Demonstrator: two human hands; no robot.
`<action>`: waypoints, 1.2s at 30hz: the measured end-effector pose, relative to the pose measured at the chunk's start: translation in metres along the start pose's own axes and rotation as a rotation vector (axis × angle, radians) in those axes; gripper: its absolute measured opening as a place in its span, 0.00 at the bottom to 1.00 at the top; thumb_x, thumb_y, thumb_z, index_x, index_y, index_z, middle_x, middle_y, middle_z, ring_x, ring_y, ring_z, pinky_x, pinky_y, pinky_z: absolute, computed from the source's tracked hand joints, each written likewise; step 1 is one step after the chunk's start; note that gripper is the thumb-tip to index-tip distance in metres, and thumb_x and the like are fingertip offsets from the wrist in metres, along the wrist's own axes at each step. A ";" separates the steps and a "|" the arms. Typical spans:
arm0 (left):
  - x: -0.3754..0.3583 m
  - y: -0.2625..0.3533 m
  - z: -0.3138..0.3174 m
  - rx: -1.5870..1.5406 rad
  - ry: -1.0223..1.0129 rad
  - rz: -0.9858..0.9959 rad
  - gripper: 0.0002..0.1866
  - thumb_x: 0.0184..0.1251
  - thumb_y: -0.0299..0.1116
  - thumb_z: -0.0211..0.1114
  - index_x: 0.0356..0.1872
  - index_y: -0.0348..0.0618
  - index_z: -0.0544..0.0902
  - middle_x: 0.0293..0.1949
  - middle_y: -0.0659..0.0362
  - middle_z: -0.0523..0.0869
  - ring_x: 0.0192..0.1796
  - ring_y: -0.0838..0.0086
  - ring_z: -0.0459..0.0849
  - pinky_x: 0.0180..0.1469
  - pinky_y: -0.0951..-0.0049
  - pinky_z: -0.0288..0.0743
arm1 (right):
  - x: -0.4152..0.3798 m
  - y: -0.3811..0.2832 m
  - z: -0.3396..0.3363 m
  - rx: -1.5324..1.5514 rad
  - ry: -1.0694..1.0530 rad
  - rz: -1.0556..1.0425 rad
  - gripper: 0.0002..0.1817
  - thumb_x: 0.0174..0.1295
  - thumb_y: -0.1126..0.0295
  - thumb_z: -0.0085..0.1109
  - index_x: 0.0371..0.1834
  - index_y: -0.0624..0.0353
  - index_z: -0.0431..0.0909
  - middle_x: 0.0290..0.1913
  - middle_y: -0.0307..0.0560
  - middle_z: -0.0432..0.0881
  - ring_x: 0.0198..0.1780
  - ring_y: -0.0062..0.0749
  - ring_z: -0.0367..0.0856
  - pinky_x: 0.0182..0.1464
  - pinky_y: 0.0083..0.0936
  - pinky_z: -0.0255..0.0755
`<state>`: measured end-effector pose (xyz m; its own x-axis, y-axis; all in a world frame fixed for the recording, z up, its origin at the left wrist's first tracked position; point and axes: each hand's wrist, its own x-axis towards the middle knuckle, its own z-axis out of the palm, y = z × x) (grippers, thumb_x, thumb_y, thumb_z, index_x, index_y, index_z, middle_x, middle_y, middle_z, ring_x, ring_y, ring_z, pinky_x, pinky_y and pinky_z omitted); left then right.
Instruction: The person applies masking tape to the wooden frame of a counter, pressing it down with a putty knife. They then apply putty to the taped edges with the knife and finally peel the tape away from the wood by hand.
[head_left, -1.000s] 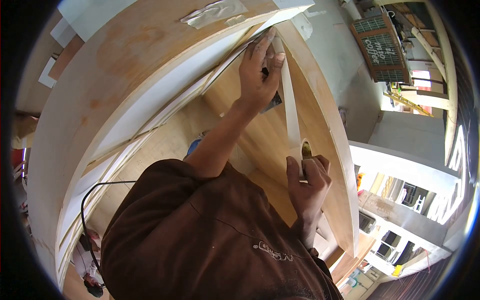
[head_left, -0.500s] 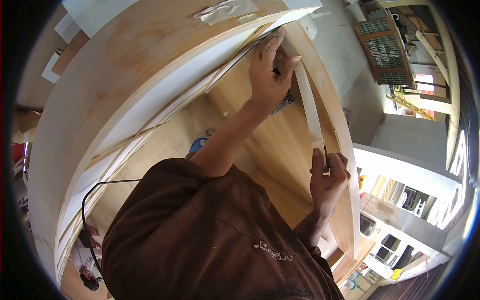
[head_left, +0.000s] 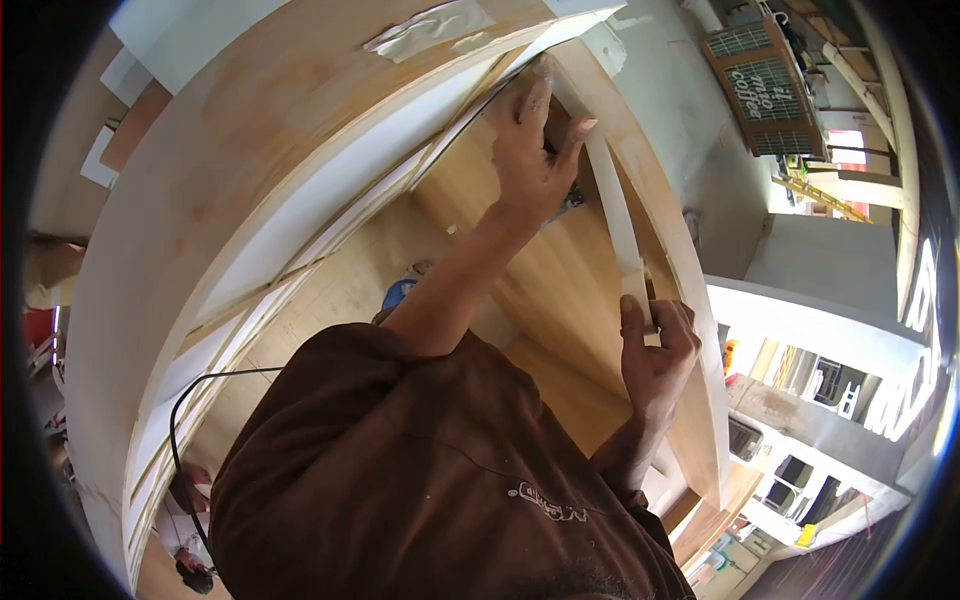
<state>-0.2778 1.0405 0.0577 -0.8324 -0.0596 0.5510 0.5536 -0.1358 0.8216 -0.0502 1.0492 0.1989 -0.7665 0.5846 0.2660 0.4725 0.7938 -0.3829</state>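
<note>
My right hand (head_left: 658,345) is closed on the lower end of a thin pale strip (head_left: 617,215), thumb on one side and curled fingers on the other. The strip runs up along the inside of a curved wooden edge (head_left: 668,210). Near its upper end is my left hand (head_left: 530,160), thumb and fingers apart, fingertips against the corner where the curved pieces meet. What lies under those fingertips is partly hidden.
A large curved wooden panel (head_left: 250,140) with layered edges arches over the left. Below are wooden inner boards (head_left: 530,260). A crate with lettering (head_left: 762,85) stands upper right, and a yellow ladder (head_left: 825,198) lies beyond. A black cable (head_left: 176,430) loops at left.
The view has shifted slightly, so the panel and background sit a little differently. Both hands keep nearly the same places on the work, and the right hand still grips the strip.
</note>
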 end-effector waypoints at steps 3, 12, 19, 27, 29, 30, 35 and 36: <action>-0.005 -0.006 -0.001 0.041 -0.032 0.022 0.37 0.76 0.38 0.75 0.79 0.30 0.72 0.60 0.40 0.83 0.58 0.53 0.81 0.59 0.58 0.80 | -0.003 0.001 -0.002 -0.026 -0.028 -0.042 0.12 0.62 0.73 0.79 0.30 0.63 0.81 0.28 0.48 0.81 0.33 0.44 0.75 0.45 0.38 0.70; -0.008 -0.003 -0.002 -0.002 -0.055 -0.055 0.41 0.76 0.38 0.75 0.82 0.28 0.66 0.59 0.41 0.82 0.60 0.54 0.81 0.62 0.60 0.79 | -0.006 0.004 0.002 -0.020 -0.030 -0.078 0.13 0.61 0.72 0.80 0.31 0.63 0.82 0.28 0.48 0.81 0.33 0.45 0.77 0.46 0.39 0.70; -0.006 0.000 -0.006 0.024 -0.097 -0.042 0.42 0.77 0.39 0.74 0.83 0.29 0.65 0.72 0.36 0.78 0.61 0.55 0.80 0.64 0.60 0.78 | -0.005 0.005 0.003 -0.005 -0.011 -0.070 0.12 0.60 0.73 0.80 0.32 0.63 0.82 0.28 0.48 0.82 0.33 0.45 0.77 0.46 0.39 0.70; -0.004 -0.001 -0.013 0.097 -0.159 0.036 0.42 0.77 0.42 0.74 0.82 0.31 0.66 0.75 0.36 0.77 0.63 0.51 0.79 0.68 0.56 0.74 | -0.008 0.009 0.001 0.005 -0.034 -0.073 0.11 0.60 0.73 0.80 0.34 0.63 0.83 0.30 0.48 0.83 0.35 0.45 0.78 0.47 0.39 0.69; -0.006 -0.003 -0.013 0.093 -0.160 0.045 0.42 0.77 0.41 0.74 0.82 0.31 0.66 0.76 0.36 0.76 0.62 0.51 0.79 0.68 0.56 0.74 | -0.010 0.011 0.002 0.009 -0.037 -0.071 0.11 0.60 0.73 0.80 0.34 0.63 0.83 0.30 0.48 0.84 0.35 0.45 0.79 0.47 0.39 0.69; -0.006 -0.005 -0.012 0.090 -0.158 0.053 0.42 0.77 0.41 0.75 0.82 0.31 0.66 0.76 0.36 0.76 0.62 0.51 0.79 0.68 0.55 0.74 | -0.011 0.011 0.001 -0.006 -0.040 -0.078 0.11 0.60 0.73 0.80 0.35 0.63 0.83 0.30 0.47 0.84 0.36 0.45 0.79 0.47 0.40 0.69; -0.004 -0.010 -0.010 0.116 -0.115 0.153 0.40 0.77 0.39 0.74 0.82 0.31 0.67 0.64 0.40 0.81 0.56 0.56 0.78 0.60 0.60 0.76 | -0.017 0.015 -0.005 -0.018 -0.041 -0.116 0.12 0.59 0.73 0.80 0.37 0.63 0.84 0.32 0.47 0.84 0.36 0.45 0.80 0.48 0.40 0.68; -0.005 -0.010 -0.011 0.074 -0.118 0.126 0.40 0.77 0.39 0.74 0.82 0.31 0.68 0.59 0.42 0.82 0.54 0.58 0.78 0.56 0.62 0.76 | -0.019 0.016 -0.005 -0.020 -0.050 -0.146 0.11 0.59 0.73 0.80 0.37 0.62 0.84 0.33 0.47 0.85 0.36 0.44 0.80 0.47 0.40 0.68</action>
<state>-0.2798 1.0311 0.0450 -0.7500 0.0454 0.6599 0.6572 -0.0611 0.7512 -0.0264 1.0520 0.1918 -0.8480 0.4541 0.2733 0.3629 0.8733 -0.3250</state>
